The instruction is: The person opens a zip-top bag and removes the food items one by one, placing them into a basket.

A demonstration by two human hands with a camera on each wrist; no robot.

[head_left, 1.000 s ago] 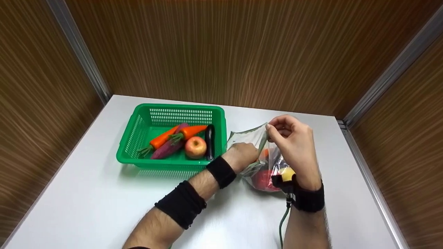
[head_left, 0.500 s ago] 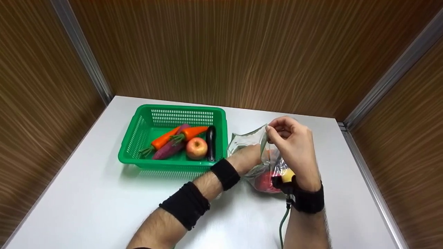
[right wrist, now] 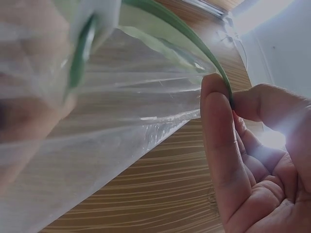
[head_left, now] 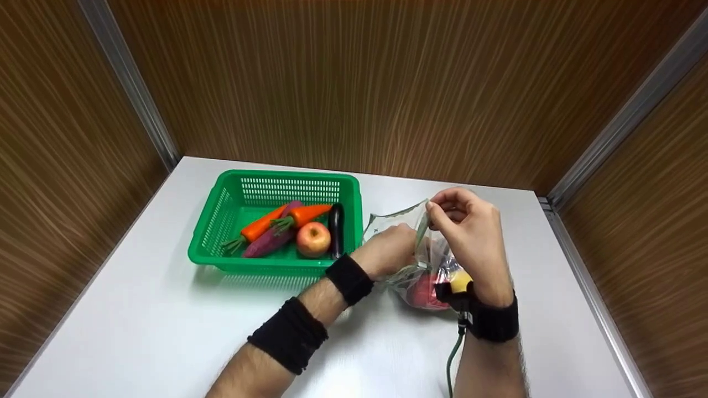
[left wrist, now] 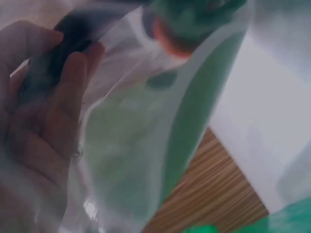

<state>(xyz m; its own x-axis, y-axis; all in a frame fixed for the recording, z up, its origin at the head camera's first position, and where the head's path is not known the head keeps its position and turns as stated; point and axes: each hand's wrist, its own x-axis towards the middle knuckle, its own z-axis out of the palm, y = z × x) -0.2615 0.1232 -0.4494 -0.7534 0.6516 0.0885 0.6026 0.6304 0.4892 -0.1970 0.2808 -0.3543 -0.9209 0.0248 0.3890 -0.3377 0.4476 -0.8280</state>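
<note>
Clear plastic bag (head_left: 437, 247), right of the green basket (head_left: 265, 264): my left hand (head_left: 390, 251) has just drawn back slightly inside it, gripping a long dark item (left wrist: 46, 68), which seems secured; my right hand (head_left: 473, 229) pinches the green rim (right wrist: 206, 51). Crinkled and shiny, it shows a red item (head_left: 423, 293) and a yellow item (head_left: 460, 281)

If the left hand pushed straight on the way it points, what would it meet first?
Likely the far side of the clear bag, near the right hand. The left hand is inside, holding a dark item; the orange item beside it could come first, since depth is unclear.
</note>
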